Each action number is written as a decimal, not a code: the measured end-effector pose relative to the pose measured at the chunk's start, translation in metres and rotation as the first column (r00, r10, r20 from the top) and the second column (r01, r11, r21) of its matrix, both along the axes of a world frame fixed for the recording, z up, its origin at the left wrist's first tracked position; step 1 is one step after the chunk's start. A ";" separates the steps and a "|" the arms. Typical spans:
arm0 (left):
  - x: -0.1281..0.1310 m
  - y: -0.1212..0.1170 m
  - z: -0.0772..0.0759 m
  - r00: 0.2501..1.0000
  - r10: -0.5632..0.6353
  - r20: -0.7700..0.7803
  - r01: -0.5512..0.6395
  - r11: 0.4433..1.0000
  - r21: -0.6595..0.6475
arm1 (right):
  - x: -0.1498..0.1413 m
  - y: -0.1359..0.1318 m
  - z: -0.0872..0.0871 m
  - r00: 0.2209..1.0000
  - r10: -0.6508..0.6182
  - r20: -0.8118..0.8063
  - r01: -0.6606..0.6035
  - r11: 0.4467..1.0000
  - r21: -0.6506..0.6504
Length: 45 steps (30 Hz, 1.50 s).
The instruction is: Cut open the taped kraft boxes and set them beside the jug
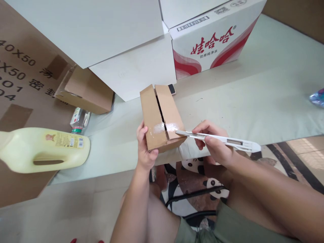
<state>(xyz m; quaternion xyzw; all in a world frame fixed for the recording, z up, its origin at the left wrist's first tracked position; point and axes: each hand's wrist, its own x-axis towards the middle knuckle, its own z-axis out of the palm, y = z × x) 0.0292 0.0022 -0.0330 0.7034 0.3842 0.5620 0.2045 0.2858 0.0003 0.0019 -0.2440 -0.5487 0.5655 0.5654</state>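
Note:
A small brown cardboard box (154,118) stands at the near edge of a pale green mat (253,101). Its top flaps are parted along the middle seam, and clear tape still crosses the seam near the front. My left hand (144,148) grips the box's near left corner, fingers closed around it. My right hand (215,143) is closed on a white utility knife (220,139). The knife's tip touches the taped seam at the box's front right.
Large white boxes (121,44) and a red-and-white printed carton (215,37) stand behind. A brown box (86,89), a small bottle (79,119) and a pale yellow jug (43,148) lie to the left. A panda-patterned stool (194,175) sits under me.

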 end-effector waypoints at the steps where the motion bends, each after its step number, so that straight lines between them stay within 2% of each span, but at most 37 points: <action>1: 0.000 0.000 -0.001 1.000 0.006 -0.003 -0.006 1.000 -0.004 | 0.000 0.000 0.000 1.000 0.004 0.001 -0.004 1.000 0.002; 8: -0.001 0.000 -0.004 1.000 0.030 -0.003 -0.030 1.000 -0.009 | 0.001 0.000 0.000 0.999 0.015 0.033 -0.015 1.000 0.005; 25: -0.001 0.000 0.000 0.999 0.029 -0.043 -0.028 1.000 0.013 | 0.000 0.001 0.001 0.998 0.028 0.060 -0.024 0.998 -0.060; 33: -0.001 -0.003 -0.002 1.000 0.028 0.007 -0.028 0.999 -0.025 | 0.002 0.000 0.004 0.996 0.037 0.083 -0.033 0.998 -0.054; 45: 0.000 0.000 -0.004 1.000 0.011 0.028 -0.011 1.000 -0.003 | 0.003 -0.001 0.008 0.990 0.016 0.143 -0.011 0.999 -0.035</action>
